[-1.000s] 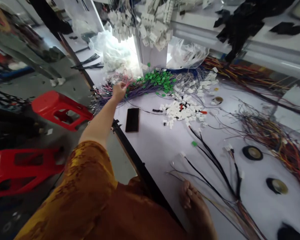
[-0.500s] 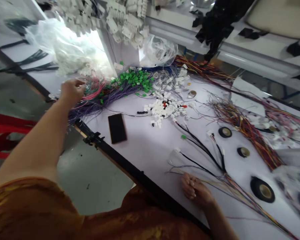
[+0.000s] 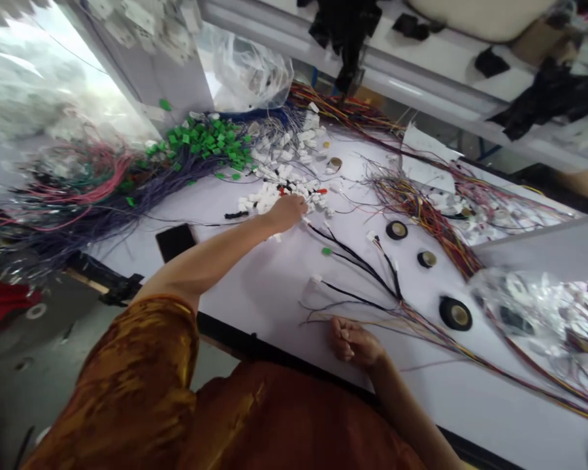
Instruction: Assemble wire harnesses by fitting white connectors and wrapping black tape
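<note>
Reaching across the table (image 3: 255, 274) w/ L hand (image 3: 288, 212), palm down, w/ fingers bent twd the near R side of the pile of white plugs (image 3: 257, 199). Keeping those fingers close together, approx. at the top end of the branched wire bundle (image 3: 367, 271). Can't tell open from shut there, nor any plug btwn the tips, w/ the back of the hand in the way.

Resting R hand (image 3: 355, 344) low on the table, near the front edge, w/ fingers loosely curled, bunched & turned inward. Lying right by the knuckles: thin loose wires (image 3: 313, 313), incl. a yellowish one at the top of the fingers. Can't tell touching from gripping, nor full closure of that hand. Well apart, L hand from R hand.

Spreading btwn & right of both hands: the branched wire bundle, w/ black-sleeved arms, a green plug (image 3: 326, 251) on one tip & a white plug (image 3: 316, 279) on another; running off low twd the R side as bare coloured wires.

Also on the table: a phone (image 3: 174, 241) just beside L forearm, partly hidden; green plugs (image 3: 210, 138) & purple wires (image 3: 151, 192) behind, up left; a red piece (image 3: 322, 191) at the pile's R edge; 3 black tape rolls (image 3: 455, 313) right of the bundle; tangled coloured wires (image 3: 436, 225) beyond.
</note>
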Demonstrator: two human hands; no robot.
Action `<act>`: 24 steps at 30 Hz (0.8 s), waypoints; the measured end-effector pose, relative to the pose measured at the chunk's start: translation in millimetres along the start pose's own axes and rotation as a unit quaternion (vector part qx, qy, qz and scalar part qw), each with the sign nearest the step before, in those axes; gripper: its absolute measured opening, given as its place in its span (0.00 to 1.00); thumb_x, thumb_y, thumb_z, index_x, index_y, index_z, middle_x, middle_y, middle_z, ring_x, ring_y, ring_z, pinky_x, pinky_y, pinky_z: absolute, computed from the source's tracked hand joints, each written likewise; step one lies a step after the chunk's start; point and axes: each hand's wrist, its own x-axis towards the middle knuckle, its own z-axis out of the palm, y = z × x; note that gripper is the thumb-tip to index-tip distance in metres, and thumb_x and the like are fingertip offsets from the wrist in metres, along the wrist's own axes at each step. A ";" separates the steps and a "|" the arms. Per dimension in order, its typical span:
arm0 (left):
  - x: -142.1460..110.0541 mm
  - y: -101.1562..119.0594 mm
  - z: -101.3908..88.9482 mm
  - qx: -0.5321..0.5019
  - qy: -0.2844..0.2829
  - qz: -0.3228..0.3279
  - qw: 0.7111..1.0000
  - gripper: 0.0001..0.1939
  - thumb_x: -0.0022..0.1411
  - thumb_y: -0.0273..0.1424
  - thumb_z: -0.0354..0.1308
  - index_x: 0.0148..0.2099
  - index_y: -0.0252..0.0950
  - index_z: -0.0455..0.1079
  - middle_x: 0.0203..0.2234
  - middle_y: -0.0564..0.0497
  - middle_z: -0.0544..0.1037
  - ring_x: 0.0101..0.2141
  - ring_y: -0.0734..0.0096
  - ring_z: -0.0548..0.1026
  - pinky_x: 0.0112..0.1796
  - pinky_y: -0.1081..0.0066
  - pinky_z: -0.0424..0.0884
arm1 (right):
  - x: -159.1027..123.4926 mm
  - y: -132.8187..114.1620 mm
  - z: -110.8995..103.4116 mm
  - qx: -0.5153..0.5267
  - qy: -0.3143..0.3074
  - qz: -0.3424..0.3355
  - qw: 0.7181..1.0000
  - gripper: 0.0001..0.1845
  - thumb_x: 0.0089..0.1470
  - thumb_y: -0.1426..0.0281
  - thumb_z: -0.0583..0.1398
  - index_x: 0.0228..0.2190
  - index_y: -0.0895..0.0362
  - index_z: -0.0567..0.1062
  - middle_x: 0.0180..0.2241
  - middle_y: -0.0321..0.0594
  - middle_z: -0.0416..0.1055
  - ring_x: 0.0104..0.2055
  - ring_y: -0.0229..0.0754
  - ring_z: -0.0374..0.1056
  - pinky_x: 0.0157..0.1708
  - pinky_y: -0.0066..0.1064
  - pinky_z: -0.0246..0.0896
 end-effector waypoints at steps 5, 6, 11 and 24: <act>-9.9 -8.4 0.4 -0.269 0.190 -0.139 0.934 0.06 0.57 0.22 0.64 0.35 0.36 0.71 0.29 0.50 0.75 0.36 0.64 0.75 0.39 0.66 0.68 | 1.2 -3.1 9.3 -0.023 0.040 0.001 0.999 0.19 0.50 0.61 0.69 0.31 0.55 0.65 0.19 0.25 0.59 0.16 0.28 0.47 0.16 0.23 0.40; -20.3 -3.5 -0.4 -0.360 0.229 -0.153 0.891 0.07 0.57 0.23 0.65 0.37 0.36 0.70 0.26 0.53 0.73 0.32 0.69 0.74 0.36 0.69 0.67 | 1.3 -3.8 12.0 -0.026 0.057 -0.003 0.998 0.19 0.49 0.60 0.69 0.31 0.55 0.66 0.20 0.25 0.59 0.16 0.27 0.48 0.16 0.23 0.40; -106.5 67.0 10.0 -0.667 0.176 -0.190 0.699 0.11 0.56 0.29 0.68 0.40 0.35 0.72 0.24 0.56 0.71 0.27 0.77 0.74 0.27 0.75 0.66 | 2.2 1.0 27.3 -0.117 0.195 -0.054 0.972 0.16 0.50 0.61 0.67 0.31 0.55 0.67 0.22 0.27 0.62 0.18 0.27 0.52 0.19 0.24 0.44; -226.7 224.0 59.9 -0.805 0.179 -0.348 0.445 0.16 0.50 0.33 0.73 0.42 0.39 0.80 0.37 0.51 0.82 0.32 0.78 0.77 0.34 0.77 0.73 | -6.2 10.7 40.9 -0.166 0.237 -0.111 0.951 0.18 0.45 0.58 0.67 0.27 0.54 0.66 0.25 0.29 0.69 0.20 0.29 0.59 0.19 0.24 0.49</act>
